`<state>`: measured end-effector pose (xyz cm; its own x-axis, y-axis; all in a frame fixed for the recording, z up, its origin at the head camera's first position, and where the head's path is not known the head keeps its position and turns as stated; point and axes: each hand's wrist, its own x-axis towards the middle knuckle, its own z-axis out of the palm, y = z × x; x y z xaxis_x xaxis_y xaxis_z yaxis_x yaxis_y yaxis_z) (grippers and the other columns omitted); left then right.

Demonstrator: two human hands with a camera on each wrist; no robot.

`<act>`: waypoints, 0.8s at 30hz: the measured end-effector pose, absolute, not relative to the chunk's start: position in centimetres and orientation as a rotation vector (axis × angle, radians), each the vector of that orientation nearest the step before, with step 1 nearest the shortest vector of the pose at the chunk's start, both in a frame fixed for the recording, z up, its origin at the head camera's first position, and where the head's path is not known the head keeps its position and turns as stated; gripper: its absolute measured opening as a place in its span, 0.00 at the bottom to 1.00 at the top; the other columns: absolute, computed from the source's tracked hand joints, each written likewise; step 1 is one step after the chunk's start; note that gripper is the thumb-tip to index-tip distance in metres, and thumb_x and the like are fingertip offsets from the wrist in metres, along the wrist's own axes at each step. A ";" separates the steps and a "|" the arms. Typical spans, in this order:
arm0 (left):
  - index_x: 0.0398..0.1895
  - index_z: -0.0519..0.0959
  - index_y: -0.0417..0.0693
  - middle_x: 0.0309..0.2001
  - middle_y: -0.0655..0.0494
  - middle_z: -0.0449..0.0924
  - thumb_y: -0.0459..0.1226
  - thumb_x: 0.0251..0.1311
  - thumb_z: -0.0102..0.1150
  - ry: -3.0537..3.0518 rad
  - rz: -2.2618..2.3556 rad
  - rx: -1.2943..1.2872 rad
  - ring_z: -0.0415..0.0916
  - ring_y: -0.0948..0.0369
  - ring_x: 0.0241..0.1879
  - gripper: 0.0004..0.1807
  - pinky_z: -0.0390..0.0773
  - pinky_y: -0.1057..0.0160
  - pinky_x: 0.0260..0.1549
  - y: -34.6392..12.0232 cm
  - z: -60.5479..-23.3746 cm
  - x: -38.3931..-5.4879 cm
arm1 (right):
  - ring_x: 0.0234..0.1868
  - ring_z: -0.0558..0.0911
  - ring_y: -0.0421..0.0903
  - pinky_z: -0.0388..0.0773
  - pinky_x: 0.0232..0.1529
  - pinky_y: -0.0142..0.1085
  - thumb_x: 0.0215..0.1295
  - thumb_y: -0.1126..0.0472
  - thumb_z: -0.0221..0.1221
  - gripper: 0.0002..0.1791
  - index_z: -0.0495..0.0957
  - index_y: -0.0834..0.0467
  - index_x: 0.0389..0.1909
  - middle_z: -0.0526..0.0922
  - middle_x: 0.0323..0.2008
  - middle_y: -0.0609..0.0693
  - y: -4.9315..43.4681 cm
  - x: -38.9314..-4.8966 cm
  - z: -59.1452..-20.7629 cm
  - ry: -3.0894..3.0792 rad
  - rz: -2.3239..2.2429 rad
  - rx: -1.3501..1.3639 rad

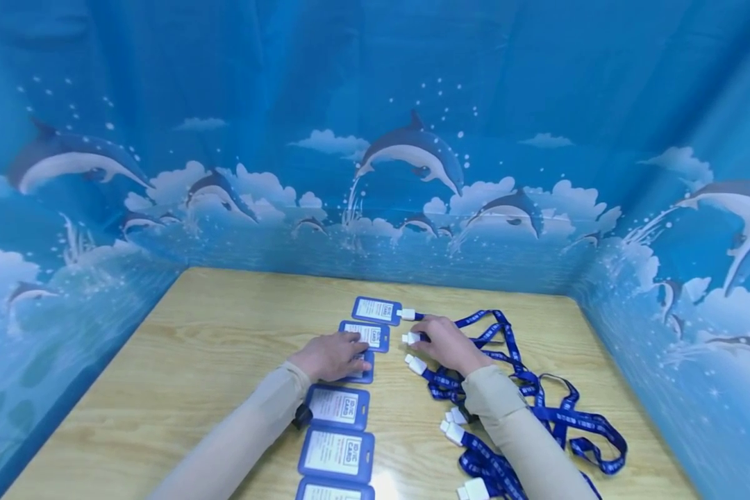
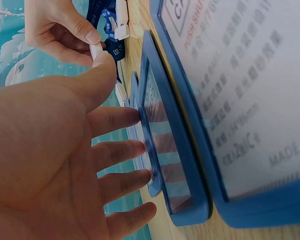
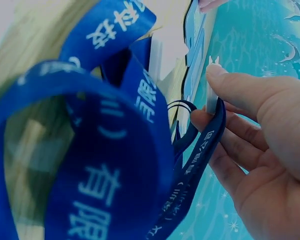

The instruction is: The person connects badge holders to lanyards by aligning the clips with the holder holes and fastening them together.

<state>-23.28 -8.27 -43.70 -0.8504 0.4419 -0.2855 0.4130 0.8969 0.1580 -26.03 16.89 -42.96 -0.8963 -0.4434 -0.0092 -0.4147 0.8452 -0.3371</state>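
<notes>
My left hand (image 1: 331,355) lies over a column of blue ID badge holders, its fingertips at the second badge holder (image 1: 375,336) from the far end. Beneath its thumb side, the third badge holder (image 1: 364,373) is partly covered. In the left wrist view the fingers extend side by side close to the holders. To the right, my right hand (image 1: 446,342) pinches the white plastic clip (image 3: 210,97) of a blue lanyard (image 3: 202,155) between thumb and index finger. The clip's end points left, toward the second holder, and the strap trails back under the hand.
Nearer me lie several more badge holders (image 1: 332,451). The farthest badge holder (image 1: 377,310) has another lanyard's white clip (image 1: 406,314) at its right end. Loose blue lanyards (image 1: 590,422) are heaped on the right of the wooden table (image 1: 225,312). A dolphin-print curtain (image 1: 275,257) surrounds the table.
</notes>
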 end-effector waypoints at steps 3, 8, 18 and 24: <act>0.75 0.67 0.58 0.77 0.52 0.61 0.63 0.71 0.44 2.745 0.128 0.636 0.58 0.50 0.76 0.35 0.64 0.46 0.74 -8.2 -43.8 -23.2 | 0.50 0.85 0.49 0.85 0.52 0.43 0.66 0.58 0.67 0.15 0.85 0.58 0.52 0.87 0.49 0.52 16.8 -26.2 -43.1 2.921 -0.497 -0.676; 0.76 0.66 0.59 0.78 0.52 0.60 0.63 0.72 0.43 2.736 0.124 0.624 0.57 0.50 0.77 0.35 0.63 0.46 0.74 -8.1 -43.8 -23.3 | 0.50 0.84 0.48 0.84 0.52 0.43 0.66 0.58 0.68 0.15 0.85 0.58 0.51 0.87 0.49 0.52 17.0 -26.5 -43.5 2.919 -0.500 -0.681; 0.76 0.66 0.58 0.78 0.51 0.60 0.62 0.73 0.43 2.741 0.132 0.636 0.58 0.50 0.77 0.34 0.64 0.46 0.74 -8.0 -43.7 -23.1 | 0.50 0.85 0.49 0.84 0.54 0.44 0.65 0.58 0.68 0.15 0.85 0.58 0.51 0.87 0.49 0.53 16.7 -27.1 -43.9 2.911 -0.527 -0.661; 0.75 0.66 0.58 0.77 0.52 0.60 0.62 0.72 0.43 2.753 0.121 0.652 0.59 0.50 0.76 0.34 0.65 0.45 0.73 -7.9 -43.8 -23.1 | 0.50 0.85 0.49 0.85 0.53 0.43 0.64 0.58 0.69 0.15 0.86 0.58 0.50 0.87 0.48 0.52 16.4 -27.3 -44.2 2.901 -0.518 -0.637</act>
